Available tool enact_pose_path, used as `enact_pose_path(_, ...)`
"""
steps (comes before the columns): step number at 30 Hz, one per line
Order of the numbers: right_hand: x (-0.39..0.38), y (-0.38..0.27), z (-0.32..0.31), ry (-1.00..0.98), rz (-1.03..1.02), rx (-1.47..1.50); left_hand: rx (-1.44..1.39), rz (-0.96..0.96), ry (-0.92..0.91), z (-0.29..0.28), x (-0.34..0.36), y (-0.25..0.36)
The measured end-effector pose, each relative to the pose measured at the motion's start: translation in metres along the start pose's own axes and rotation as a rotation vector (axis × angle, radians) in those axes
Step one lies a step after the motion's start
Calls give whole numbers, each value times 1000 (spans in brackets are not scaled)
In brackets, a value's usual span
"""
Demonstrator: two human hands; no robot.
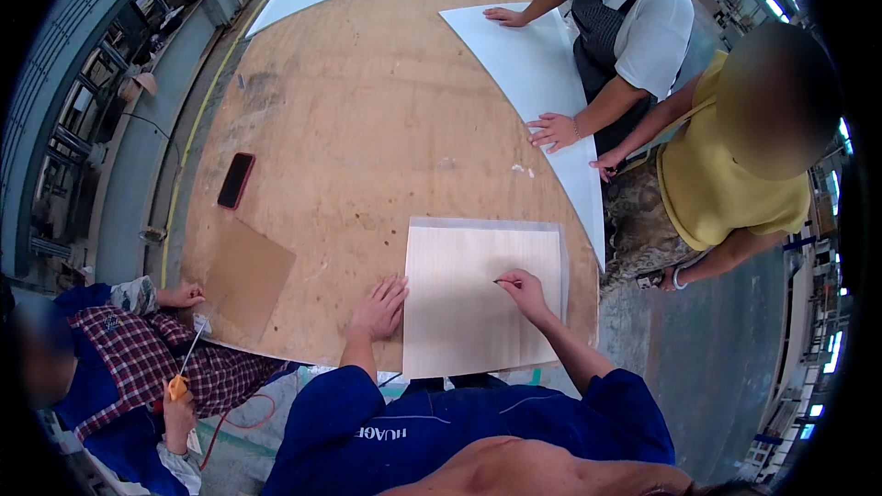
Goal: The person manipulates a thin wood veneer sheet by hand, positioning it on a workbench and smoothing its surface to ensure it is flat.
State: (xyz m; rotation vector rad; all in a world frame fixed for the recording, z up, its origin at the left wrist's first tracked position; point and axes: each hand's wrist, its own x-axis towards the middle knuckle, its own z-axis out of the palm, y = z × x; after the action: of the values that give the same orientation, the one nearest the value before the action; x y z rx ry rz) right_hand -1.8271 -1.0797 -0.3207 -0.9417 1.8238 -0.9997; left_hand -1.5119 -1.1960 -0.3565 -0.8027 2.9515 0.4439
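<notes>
A pale wood-veneer sheet (459, 312) lies on a translucent sheet (487, 222) at the near edge of a plywood table (331, 110). My left hand (377, 310) rests open beside the pale sheet's left edge, fingers spread. My right hand (527, 292) is over the sheet's right half, closed on a thin dark pencil (503, 281) whose tip points left toward the surface. To the left of my left hand lies a brown board (250, 285).
A phone (236, 179) lies left. White panels (505, 55) occupy the right edge and far end. Two co-workers (625, 46) (735, 165) stand right, one pressing a panel. Another co-worker (119, 367) at lower left holds an orange-handled tool (178, 387). Machinery (110, 101) lines the left side.
</notes>
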Motion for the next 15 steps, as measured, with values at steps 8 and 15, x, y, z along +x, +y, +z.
enact_pose_path(8, 1, -1, 11, 26, -29, -25, -102, 20, 85, 10, -3, -6)
enact_pose_path(15, -6, 4, 29, 33, -14, -55, -108, 6, 39, 3, -2, -4)
